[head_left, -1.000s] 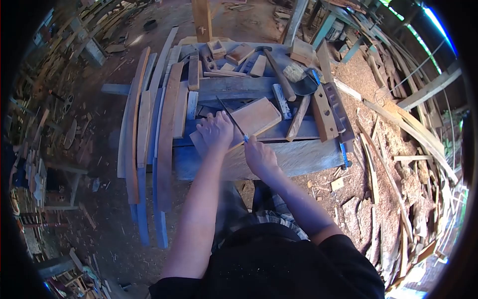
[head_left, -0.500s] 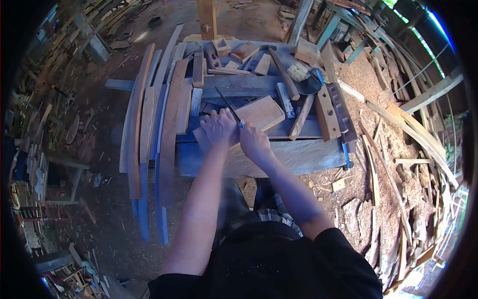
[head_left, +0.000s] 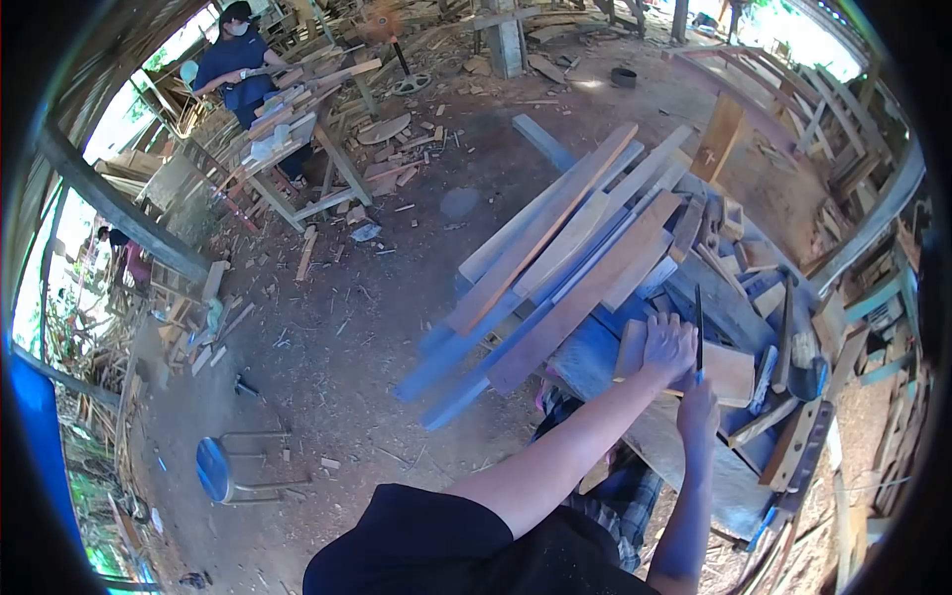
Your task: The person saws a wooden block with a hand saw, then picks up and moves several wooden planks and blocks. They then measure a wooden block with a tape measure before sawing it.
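Note:
My right hand (head_left: 698, 409) is wrapped round the handle of a handsaw (head_left: 699, 327). Its narrow dark blade, seen nearly edge-on, points away from me, with a bit of blue by the grip. Just left of the blade, my left hand (head_left: 670, 345) grips a light wooden board (head_left: 732, 375) from above, fingers bent over it. The board shows on both sides of the blade and lies on the workbench (head_left: 585, 352). Where the teeth meet the wood is hidden by my hands.
Long planks (head_left: 595, 307) lie across the bench's left side and overhang it. A hammer (head_left: 784, 337), wood offcuts and a drilled wooden block (head_left: 793, 446) are at the right. A stool (head_left: 214, 468) stands on the littered floor. A person (head_left: 236, 74) works at another bench (head_left: 327, 164).
The view has swung left and tilted, bringing in the other person and the stool. My hands stay on the same board and saw.

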